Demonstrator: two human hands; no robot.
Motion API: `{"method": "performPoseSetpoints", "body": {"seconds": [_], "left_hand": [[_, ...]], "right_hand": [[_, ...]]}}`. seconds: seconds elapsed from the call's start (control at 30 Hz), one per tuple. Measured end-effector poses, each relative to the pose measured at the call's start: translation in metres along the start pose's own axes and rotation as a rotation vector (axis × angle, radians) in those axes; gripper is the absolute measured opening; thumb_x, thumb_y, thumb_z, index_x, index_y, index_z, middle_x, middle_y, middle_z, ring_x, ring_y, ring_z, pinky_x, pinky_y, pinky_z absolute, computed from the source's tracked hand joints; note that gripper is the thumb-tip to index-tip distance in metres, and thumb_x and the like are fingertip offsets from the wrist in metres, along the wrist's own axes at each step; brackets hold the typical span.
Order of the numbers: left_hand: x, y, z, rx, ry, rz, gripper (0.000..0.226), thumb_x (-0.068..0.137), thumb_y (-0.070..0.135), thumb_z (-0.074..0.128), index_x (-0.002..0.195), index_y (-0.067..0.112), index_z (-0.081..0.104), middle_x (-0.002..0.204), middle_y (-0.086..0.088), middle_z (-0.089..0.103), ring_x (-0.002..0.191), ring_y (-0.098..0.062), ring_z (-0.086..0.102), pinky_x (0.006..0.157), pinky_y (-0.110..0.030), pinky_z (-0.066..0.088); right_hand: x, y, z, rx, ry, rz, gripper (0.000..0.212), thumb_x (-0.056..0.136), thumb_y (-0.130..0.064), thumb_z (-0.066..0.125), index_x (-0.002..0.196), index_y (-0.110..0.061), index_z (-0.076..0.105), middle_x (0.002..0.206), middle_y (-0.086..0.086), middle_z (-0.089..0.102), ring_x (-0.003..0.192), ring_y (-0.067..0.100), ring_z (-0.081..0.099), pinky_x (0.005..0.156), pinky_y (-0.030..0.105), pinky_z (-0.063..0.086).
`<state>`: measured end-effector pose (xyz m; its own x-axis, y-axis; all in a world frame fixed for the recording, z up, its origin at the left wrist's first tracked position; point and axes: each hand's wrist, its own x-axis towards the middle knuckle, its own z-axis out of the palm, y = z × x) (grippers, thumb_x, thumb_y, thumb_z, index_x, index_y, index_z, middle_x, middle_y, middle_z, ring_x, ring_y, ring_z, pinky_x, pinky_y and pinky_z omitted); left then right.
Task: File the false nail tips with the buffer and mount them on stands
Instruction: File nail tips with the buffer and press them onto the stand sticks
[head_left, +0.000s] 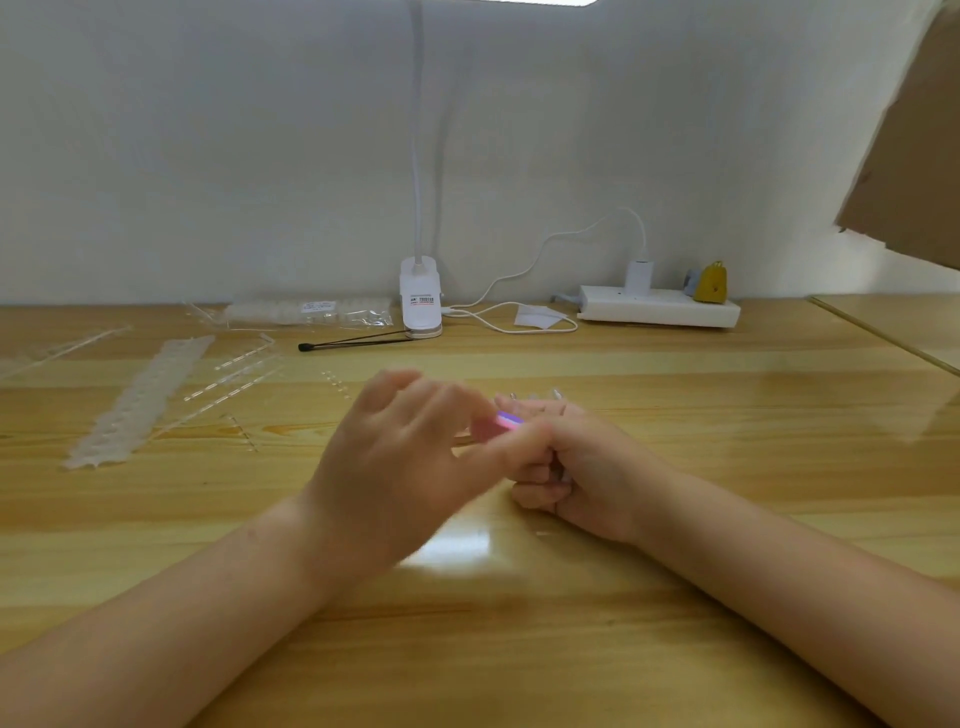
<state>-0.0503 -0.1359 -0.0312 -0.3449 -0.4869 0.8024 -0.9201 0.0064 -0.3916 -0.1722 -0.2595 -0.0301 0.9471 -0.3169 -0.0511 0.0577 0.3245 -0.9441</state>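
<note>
Filing step in hand, by my judgement. The left hand pinches the pink-and-purple buffer between thumb and forefinger, other fingers loosely spread. The right hand is curled into a fist around clear sticks, probably stands, whose tips show above the knuckles (any nail tip there is too small to make out). Both hands meet over the table. A strip of nail tips lies far left. Next move calls for short, light strokes.
</note>
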Motion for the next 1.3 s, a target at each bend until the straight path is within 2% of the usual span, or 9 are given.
{"method": "performPoseSetpoints", "body": {"seconds": [0.13, 0.3, 0.47, 0.63, 0.8, 0.97, 1.03, 1.17, 1.3], "left_hand": [[-0.006, -0.023, -0.004, 0.095, -0.093, -0.163, 0.039, 0.073, 0.012, 0.084, 0.106, 0.029, 0.074, 0.082, -0.004, 0.066, 0.075, -0.019, 0.046, 0.078, -0.035, 0.034], [0.002, 0.0, 0.0, 0.055, -0.01, -0.004, 0.038, 0.085, 0.011, 0.067, 0.117, 0.031, 0.064, 0.081, -0.001, 0.065, 0.073, -0.017, 0.049, 0.078, -0.036, 0.039], [-0.005, -0.022, -0.005, 0.149, -0.13, -0.192, 0.041, 0.071, 0.007, 0.083, 0.107, 0.025, 0.074, 0.082, -0.006, 0.065, 0.07, -0.023, 0.054, 0.079, -0.037, 0.033], [0.001, 0.001, 0.0, 0.033, -0.012, -0.029, 0.035, 0.086, 0.012, 0.067, 0.115, 0.03, 0.063, 0.081, -0.001, 0.065, 0.075, -0.015, 0.046, 0.078, -0.036, 0.037], [-0.005, -0.022, -0.004, 0.085, -0.111, -0.211, 0.041, 0.072, 0.005, 0.082, 0.106, 0.025, 0.074, 0.082, -0.008, 0.064, 0.067, -0.025, 0.054, 0.077, -0.039, 0.037], [0.0, 0.005, 0.001, -0.057, 0.042, 0.035, 0.044, 0.084, 0.007, 0.066, 0.117, 0.032, 0.055, 0.098, 0.003, 0.055, 0.076, -0.015, 0.049, 0.079, -0.036, 0.04], [-0.001, 0.0, 0.0, -0.045, 0.043, 0.035, 0.048, 0.081, 0.004, 0.067, 0.117, 0.032, 0.054, 0.093, 0.001, 0.062, 0.072, -0.015, 0.051, 0.076, -0.036, 0.042], [-0.003, -0.007, -0.004, -0.038, 0.057, 0.059, 0.049, 0.082, -0.006, 0.057, 0.118, 0.027, 0.052, 0.079, -0.001, 0.064, 0.066, -0.017, 0.053, 0.073, -0.037, 0.043], [0.001, 0.002, -0.001, -0.049, 0.074, -0.035, 0.034, 0.089, 0.007, 0.061, 0.116, 0.022, 0.047, 0.101, 0.001, 0.049, 0.077, -0.018, 0.052, 0.078, -0.037, 0.041]], "right_hand": [[0.002, -0.002, -0.004, 0.076, 0.084, -0.02, 0.02, 0.085, -0.026, 0.056, 0.07, -0.014, 0.051, 0.05, -0.006, 0.024, 0.044, 0.004, 0.021, 0.038, 0.015, 0.013], [0.0, -0.001, -0.001, 0.004, 0.068, -0.043, 0.027, 0.091, -0.021, 0.055, 0.065, -0.014, 0.056, 0.051, -0.004, 0.035, 0.041, 0.003, 0.023, 0.038, 0.017, 0.012], [0.0, -0.003, -0.004, 0.028, 0.113, -0.012, 0.028, 0.094, -0.022, 0.053, 0.067, -0.014, 0.055, 0.051, -0.006, 0.023, 0.043, 0.004, 0.021, 0.039, 0.016, 0.012], [-0.002, -0.002, -0.002, -0.027, 0.055, -0.015, 0.028, 0.091, -0.021, 0.054, 0.064, -0.015, 0.053, 0.05, -0.006, 0.031, 0.043, 0.004, 0.022, 0.041, 0.019, 0.011], [0.0, -0.003, -0.003, 0.003, 0.034, -0.001, 0.021, 0.084, -0.029, 0.055, 0.07, -0.015, 0.048, 0.053, -0.005, 0.021, 0.043, 0.004, 0.024, 0.038, 0.015, 0.013], [-0.002, -0.003, -0.001, -0.079, -0.069, -0.002, 0.032, 0.09, -0.017, 0.056, 0.059, -0.021, 0.061, 0.052, -0.004, 0.036, 0.043, 0.004, 0.026, 0.041, 0.02, 0.011], [-0.002, -0.004, 0.0, -0.089, -0.069, 0.01, 0.033, 0.091, -0.009, 0.05, 0.061, -0.02, 0.06, 0.055, -0.004, 0.036, 0.044, 0.004, 0.028, 0.041, 0.018, 0.012], [-0.001, -0.003, -0.003, -0.055, 0.016, 0.029, 0.028, 0.098, -0.012, 0.041, 0.071, -0.014, 0.048, 0.059, 0.0, 0.024, 0.048, 0.006, 0.025, 0.04, 0.015, 0.014], [-0.001, -0.002, -0.001, -0.086, 0.028, 0.005, 0.028, 0.097, -0.014, 0.045, 0.069, -0.016, 0.048, 0.063, 0.002, 0.019, 0.049, 0.006, 0.024, 0.044, 0.019, 0.01]]}}
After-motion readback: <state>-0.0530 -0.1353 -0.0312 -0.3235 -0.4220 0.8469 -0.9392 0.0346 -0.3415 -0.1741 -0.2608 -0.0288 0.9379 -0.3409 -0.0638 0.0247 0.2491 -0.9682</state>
